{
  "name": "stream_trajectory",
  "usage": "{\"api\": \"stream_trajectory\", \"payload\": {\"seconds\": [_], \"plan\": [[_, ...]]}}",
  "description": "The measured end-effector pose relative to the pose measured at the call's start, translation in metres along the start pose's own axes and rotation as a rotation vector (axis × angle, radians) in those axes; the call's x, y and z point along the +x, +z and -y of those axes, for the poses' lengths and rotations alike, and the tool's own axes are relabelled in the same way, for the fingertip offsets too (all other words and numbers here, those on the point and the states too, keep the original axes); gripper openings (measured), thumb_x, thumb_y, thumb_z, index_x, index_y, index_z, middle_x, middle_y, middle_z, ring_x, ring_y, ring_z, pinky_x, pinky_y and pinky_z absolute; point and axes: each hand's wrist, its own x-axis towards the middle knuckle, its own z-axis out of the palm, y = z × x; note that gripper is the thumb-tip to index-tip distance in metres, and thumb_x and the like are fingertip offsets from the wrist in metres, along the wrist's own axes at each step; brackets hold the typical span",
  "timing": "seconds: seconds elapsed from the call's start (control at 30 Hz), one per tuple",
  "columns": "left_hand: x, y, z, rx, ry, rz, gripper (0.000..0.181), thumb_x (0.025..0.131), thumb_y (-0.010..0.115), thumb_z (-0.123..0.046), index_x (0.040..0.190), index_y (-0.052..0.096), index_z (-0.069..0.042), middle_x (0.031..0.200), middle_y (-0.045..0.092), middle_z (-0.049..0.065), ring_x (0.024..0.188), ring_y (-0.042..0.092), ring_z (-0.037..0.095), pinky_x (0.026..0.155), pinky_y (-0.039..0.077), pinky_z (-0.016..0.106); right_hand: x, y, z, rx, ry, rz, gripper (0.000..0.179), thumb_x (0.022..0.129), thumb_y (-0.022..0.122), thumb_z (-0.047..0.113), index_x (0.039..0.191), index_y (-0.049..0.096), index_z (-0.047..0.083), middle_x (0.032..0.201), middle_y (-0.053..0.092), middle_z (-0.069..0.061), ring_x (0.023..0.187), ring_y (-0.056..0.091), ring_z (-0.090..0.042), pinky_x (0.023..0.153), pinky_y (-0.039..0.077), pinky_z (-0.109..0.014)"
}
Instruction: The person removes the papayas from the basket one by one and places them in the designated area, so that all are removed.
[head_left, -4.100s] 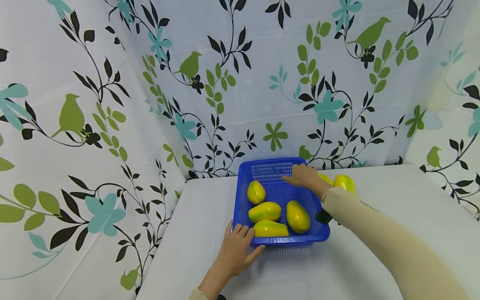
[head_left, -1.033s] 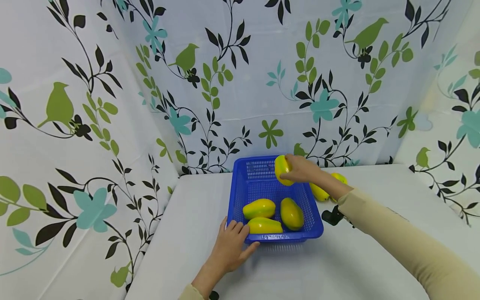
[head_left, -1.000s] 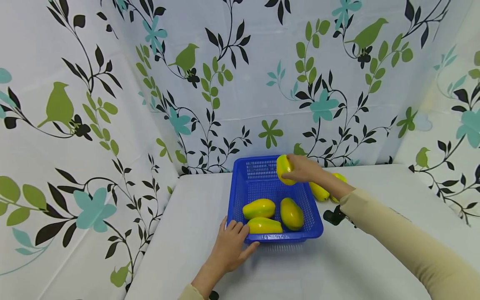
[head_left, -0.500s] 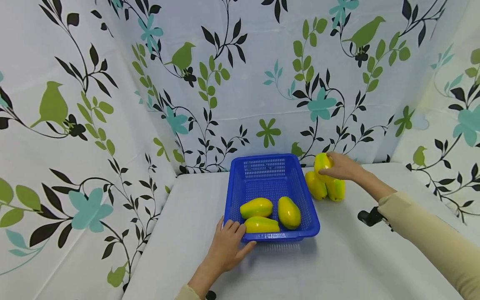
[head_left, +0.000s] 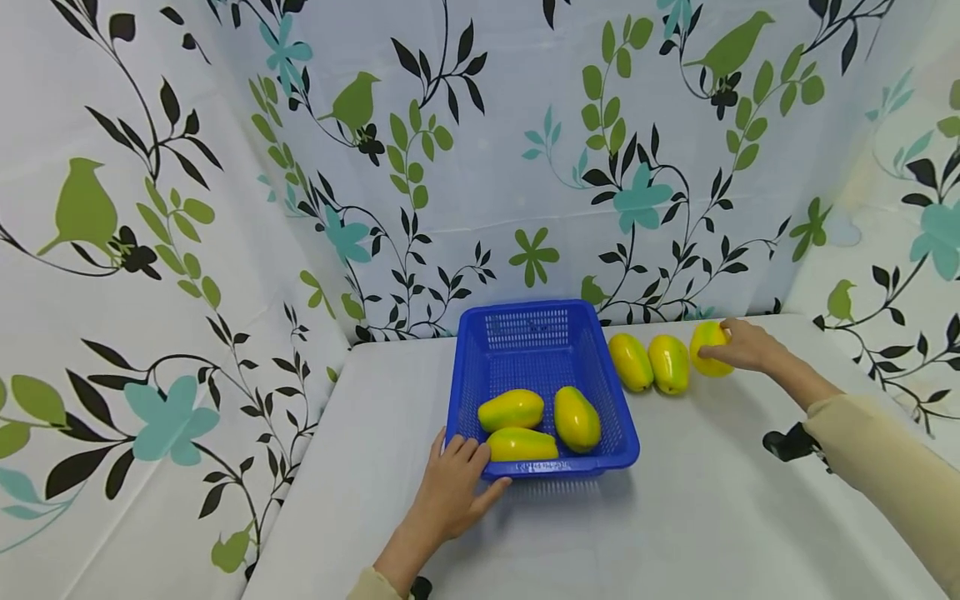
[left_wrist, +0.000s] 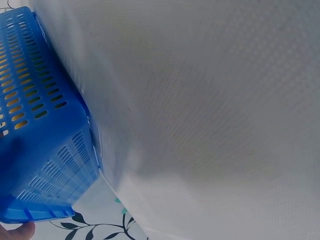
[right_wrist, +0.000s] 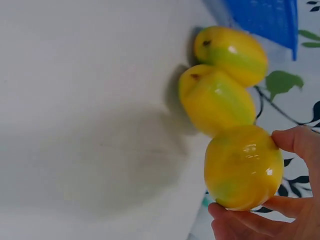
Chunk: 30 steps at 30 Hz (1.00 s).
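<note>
A blue plastic basket (head_left: pixel 618 417) stands on the white table with three yellow-green papayas in its near half, one of them the papaya (head_left: pixel 577 421) on the right. My left hand (head_left: pixel 447 487) holds the basket's near left corner, fingers over the rim and thumb along the front; in the left wrist view only a bit of the thumb (left_wrist: pixel 22 231) shows under the rim. My right hand (head_left: pixel 746 346) grips a papaya (right_wrist: pixel 243 167) between thumb and fingers, right of two others. Whether this papaya touches the table cannot be told.
Two papayas, a left one (head_left: pixel 631 362) and a right one (head_left: pixel 669 364), lie side by side just right of the basket. A patterned curtain (head_left: pixel 480 167) hangs behind the table (head_left: pixel 690 500) and along both sides.
My right hand has carried a papaya out of the basket, over the two lying outside, to their right. My left hand has stayed at the basket corner.
</note>
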Motion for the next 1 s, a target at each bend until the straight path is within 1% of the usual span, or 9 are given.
{"api": "stream_trajectory", "payload": {"seconds": [0.07,0.17,0.37,0.5,0.63,1.0], "plan": [[0.0,0.0,0.002,0.0,0.0,-0.007,0.047,0.097,0.048,-0.058,0.11,0.058,-0.014,0.098,0.056,0.0,0.1,0.051,0.021,0.11,0.031,0.06,0.003,0.003,-0.006,0.002,0.026,0.022,0.083,0.093,0.059,0.039,0.133,0.027,-0.026,0.125,0.039,-0.046,0.107,0.046,-0.059,0.09,0.042,-0.069],[0.0,0.0,0.002,0.007,0.001,-0.005,0.046,0.097,0.049,-0.058,0.11,0.058,-0.014,0.099,0.057,0.0,0.1,0.051,0.021,0.11,0.031,0.06,0.006,0.007,-0.014,0.014,0.047,0.043,0.084,0.092,0.058,0.039,0.132,0.026,-0.027,0.126,0.037,-0.047,0.108,0.044,-0.06,0.092,0.041,-0.069],[-0.001,-0.002,0.002,0.002,-0.003,0.008,0.047,0.098,0.046,-0.058,0.11,0.058,-0.014,0.099,0.057,0.0,0.1,0.051,0.021,0.11,0.031,0.06,0.012,0.019,-0.02,0.033,0.055,0.075,0.085,0.093,0.057,0.04,0.134,0.024,-0.027,0.128,0.033,-0.048,0.111,0.041,-0.061,0.095,0.038,-0.071],[-0.002,-0.002,0.001,0.001,-0.008,0.017,0.048,0.098,0.044,-0.059,0.11,0.058,-0.014,0.099,0.057,0.0,0.1,0.051,0.021,0.11,0.031,0.06,0.015,0.029,-0.023,0.038,0.053,0.079,0.083,0.094,0.056,0.038,0.134,0.022,-0.027,0.129,0.032,-0.048,0.111,0.042,-0.06,0.096,0.038,-0.07],[-0.002,-0.002,0.001,0.007,-0.012,0.024,0.049,0.098,0.043,-0.06,0.11,0.058,-0.015,0.099,0.056,0.0,0.1,0.051,0.02,0.109,0.032,0.061,0.016,0.036,-0.026,0.052,0.036,0.07,0.082,0.094,0.057,0.035,0.135,0.022,-0.027,0.131,0.03,-0.049,0.114,0.039,-0.063,0.097,0.036,-0.071],[-0.003,-0.001,0.003,0.019,-0.01,0.019,0.05,0.098,0.042,-0.06,0.111,0.058,-0.015,0.1,0.057,0.0,0.1,0.051,0.02,0.111,0.031,0.059,0.023,0.044,-0.03,0.06,0.039,0.079,0.085,0.093,0.056,0.037,0.137,0.02,-0.025,0.132,0.029,-0.048,0.115,0.038,-0.062,0.098,0.036,-0.071]]}}
